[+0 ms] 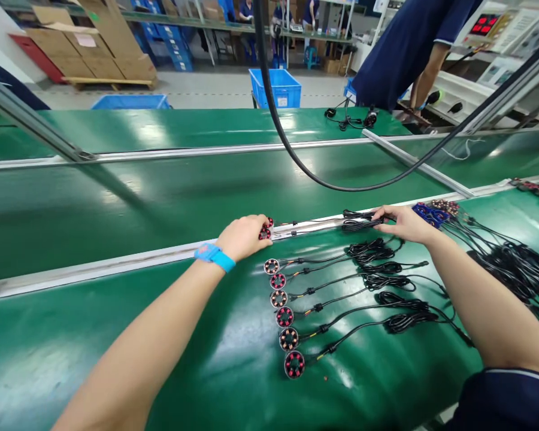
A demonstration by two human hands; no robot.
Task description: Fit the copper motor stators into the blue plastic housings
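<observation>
My left hand [245, 236], with a blue wrist strap [215, 256], has its fingers closed round small motor stators [265, 232] with red coils, at the white rail. Their thin leads run right to bundled black cables [359, 221], which my right hand [402, 223] pinches between thumb and fingers above the rail. Nearer to me, several ring-shaped stators [284, 317] lie in a column on the green surface, some with red coils and some with copper ones. Each one's cable [388, 251] stretches right into a coiled bundle.
On the right lies a heap of black cables [512, 269] beside stators with blue coils [426, 212]. A thick black cable [291, 149] hangs in a loop ahead. Beyond the rail, a co-worker's arm [426, 75] reaches down near a blue crate [278, 90].
</observation>
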